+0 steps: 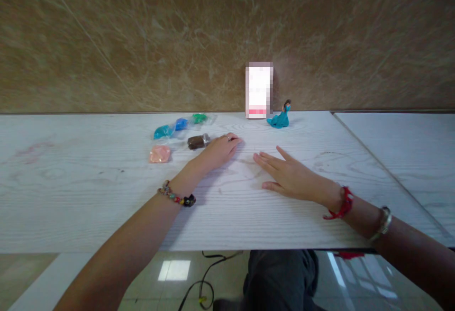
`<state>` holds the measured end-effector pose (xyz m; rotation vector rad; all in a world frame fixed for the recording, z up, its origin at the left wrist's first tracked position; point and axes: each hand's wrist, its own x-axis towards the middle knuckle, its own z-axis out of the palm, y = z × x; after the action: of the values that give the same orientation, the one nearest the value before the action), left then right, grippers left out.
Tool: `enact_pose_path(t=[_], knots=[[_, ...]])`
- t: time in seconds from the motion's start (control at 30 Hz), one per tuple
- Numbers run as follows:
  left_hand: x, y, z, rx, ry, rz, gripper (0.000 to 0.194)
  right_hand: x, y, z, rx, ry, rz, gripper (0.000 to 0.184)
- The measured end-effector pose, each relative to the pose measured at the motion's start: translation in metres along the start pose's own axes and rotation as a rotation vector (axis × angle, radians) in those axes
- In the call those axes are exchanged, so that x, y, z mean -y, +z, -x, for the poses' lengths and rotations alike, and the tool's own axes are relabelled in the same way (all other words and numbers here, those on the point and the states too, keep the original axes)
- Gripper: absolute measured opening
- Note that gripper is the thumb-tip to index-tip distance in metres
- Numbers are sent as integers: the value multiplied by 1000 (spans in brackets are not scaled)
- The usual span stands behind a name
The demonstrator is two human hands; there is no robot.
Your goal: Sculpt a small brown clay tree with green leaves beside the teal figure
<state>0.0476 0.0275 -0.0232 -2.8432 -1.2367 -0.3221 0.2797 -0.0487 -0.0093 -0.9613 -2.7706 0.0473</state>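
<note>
My left hand [222, 150] rests on the white table with its fingers bent and close together; whatever may be under or in them is hidden. Just left of it lies a clear packet of brown modelling clay [197, 141]. My right hand [287, 173] is low over or on the tabletop, palm down, fingers stretched and thumb apart, holding nothing visible. Beyond the hands, a small clay figure in a teal dress [280, 119] stands near the wall. Left of my left hand are packets of pink clay [159, 153], teal clay [163, 132], blue clay [181, 123] and green clay [199, 118].
A phone [259, 90] with a blurred bright screen leans upright against the brown marbled wall [159, 41]. The white wood-grain table [88, 206] has a seam [384, 171] on the right. Below its front edge, a dark cable [202, 280] lies on the shiny floor.
</note>
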Motion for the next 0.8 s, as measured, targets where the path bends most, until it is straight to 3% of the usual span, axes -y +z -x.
enact_pose_path(t=[0.23,0.33,0.4,0.6,0.7,0.8], knots=[[2,2,1,-5,-10,-7,33,-1,3,0,72,17,-143,60],[2,2,0,-17,-3,1,32,-6,-3,-4,-40,196,-255,57],[1,1,0,-15,5,-1,32,-6,-5,-5,-117,266,-206,57],[-1,-2,0,0,-10,-14,33,1,5,-1,43,49,11,56],[1,0,0,-2,-2,-26,33,-1,6,-2,69,63,-44,55],[2,1,0,-6,2,-20,33,-5,2,-4,47,201,-222,55]])
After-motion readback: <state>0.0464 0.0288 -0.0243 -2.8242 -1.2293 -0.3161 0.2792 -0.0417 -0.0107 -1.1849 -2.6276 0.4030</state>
